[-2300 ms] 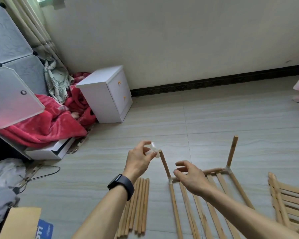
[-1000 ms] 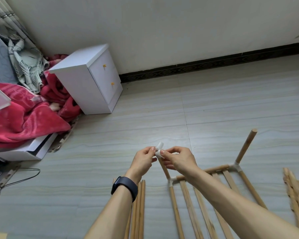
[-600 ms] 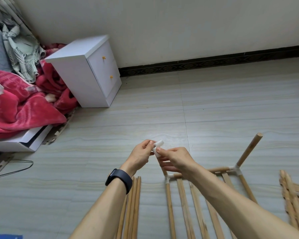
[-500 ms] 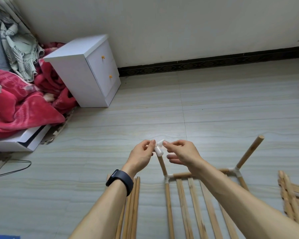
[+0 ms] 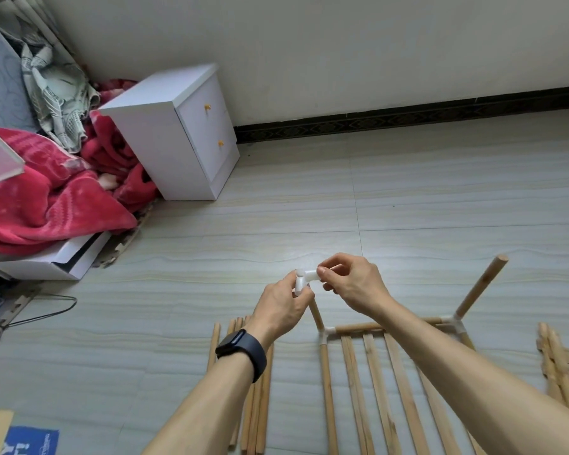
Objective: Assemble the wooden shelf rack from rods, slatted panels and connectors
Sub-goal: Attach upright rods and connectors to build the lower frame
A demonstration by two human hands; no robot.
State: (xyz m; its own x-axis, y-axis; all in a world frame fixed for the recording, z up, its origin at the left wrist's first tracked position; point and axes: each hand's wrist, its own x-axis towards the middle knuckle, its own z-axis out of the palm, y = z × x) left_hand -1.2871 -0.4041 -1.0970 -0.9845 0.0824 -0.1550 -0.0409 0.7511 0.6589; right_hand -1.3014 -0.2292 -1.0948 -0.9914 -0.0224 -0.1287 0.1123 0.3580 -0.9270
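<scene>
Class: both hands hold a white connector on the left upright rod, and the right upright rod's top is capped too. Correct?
No. Head view: the right upright rod has a bare top; the left hand and right hand hold the white connector on the left upright rod.

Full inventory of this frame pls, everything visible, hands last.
connector: one, white, atop the near upright rod, held by both hands
upright rods: two, light wood, at the panel's far corners
corner connectors: two, white, at those rods' feet
slatted panel: one, light wood, flat on the floor
second slatted panel: one, light wood, right edge, cut off
loose rods: several, light wood, bundled left of the panel
cabinet: one, white, by the wall
blanket: one, red, heaped left of the cabinet
flat box: one, white, below the blanket
watch: one, black, left wrist
left hand: grips the connector's lower leg
right hand: pinches its side arm
</scene>
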